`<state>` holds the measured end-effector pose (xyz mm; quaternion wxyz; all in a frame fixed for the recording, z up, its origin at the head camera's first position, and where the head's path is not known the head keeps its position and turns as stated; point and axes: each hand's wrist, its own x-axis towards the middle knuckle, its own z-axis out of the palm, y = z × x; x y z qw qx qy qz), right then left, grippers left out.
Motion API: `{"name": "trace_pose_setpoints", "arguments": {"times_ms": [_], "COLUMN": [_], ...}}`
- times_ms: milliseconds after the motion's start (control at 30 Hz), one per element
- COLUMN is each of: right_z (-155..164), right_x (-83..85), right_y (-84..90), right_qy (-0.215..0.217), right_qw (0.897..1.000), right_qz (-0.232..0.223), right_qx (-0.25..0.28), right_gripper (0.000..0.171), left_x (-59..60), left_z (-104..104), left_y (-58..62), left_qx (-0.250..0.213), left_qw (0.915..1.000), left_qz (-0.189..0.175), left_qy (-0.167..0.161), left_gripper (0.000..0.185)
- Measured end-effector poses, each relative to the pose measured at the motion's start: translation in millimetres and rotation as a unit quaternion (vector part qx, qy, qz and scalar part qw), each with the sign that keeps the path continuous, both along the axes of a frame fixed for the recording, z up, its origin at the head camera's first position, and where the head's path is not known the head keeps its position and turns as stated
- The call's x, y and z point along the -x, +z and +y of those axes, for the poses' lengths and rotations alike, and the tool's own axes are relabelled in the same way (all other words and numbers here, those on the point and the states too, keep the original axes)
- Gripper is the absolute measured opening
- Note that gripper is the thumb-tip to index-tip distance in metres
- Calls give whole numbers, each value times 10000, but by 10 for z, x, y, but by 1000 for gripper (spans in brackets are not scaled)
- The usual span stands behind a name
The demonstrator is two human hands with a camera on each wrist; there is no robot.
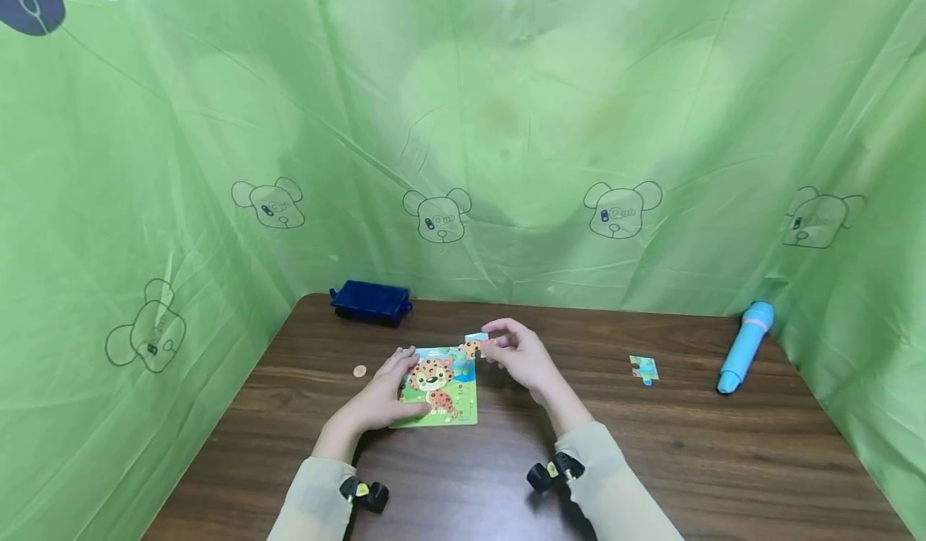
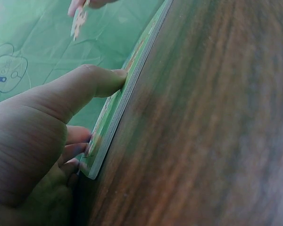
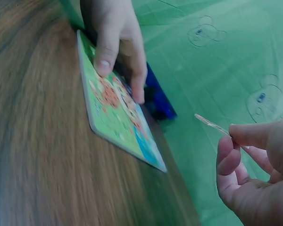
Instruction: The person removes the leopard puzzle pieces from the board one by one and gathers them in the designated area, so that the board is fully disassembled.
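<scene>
A square jigsaw puzzle [image 1: 457, 400] with a spotted leopard picture lies on the brown table. My left hand [image 1: 379, 396] rests on its left side. The thumb [image 2: 99, 81] presses on the picture's face, while the other fingers reach to the far side and are partly hidden. Between the thumb and fingers of my right hand [image 1: 522, 362], a puzzle piece [image 3: 210, 123] with orange spots and pale blue is pinched. This piece is held up near the puzzle's far right corner and overlaps it in the head view.
Another puzzle piece [image 1: 644, 369] lies to the right on the table. Beyond it is a light blue, microphone-shaped toy [image 1: 745, 350]. A dark blue toy wagon [image 1: 372, 301] stands at the back left, and a small round disc [image 1: 359, 370] lies left of the puzzle. Green curtain [image 1: 506, 252] surrounds the table.
</scene>
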<state>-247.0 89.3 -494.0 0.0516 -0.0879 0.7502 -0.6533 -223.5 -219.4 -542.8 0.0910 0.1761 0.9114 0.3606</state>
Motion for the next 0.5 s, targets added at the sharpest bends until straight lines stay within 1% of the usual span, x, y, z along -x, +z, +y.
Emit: {"name": "trace_pose_setpoints", "arguments": {"times_ms": [300, 500], "right_z": [408, 692], "right_x": [-67, -90], "right_y": [93, 85], "right_qy": [24, -180], "right_qw": [9998, 9991], "right_qz": [30, 224], "right_qx": [-220, -327], "right_gripper": [35, 39], "left_x": [0, -18], "left_z": [-10, 4], "left_y": [9, 16], "left_qx": [22, -85], "left_qw": [10000, 9999], "left_qz": [-64, -113], "left_qy": [-53, -50], "left_gripper": [103, 103]}}
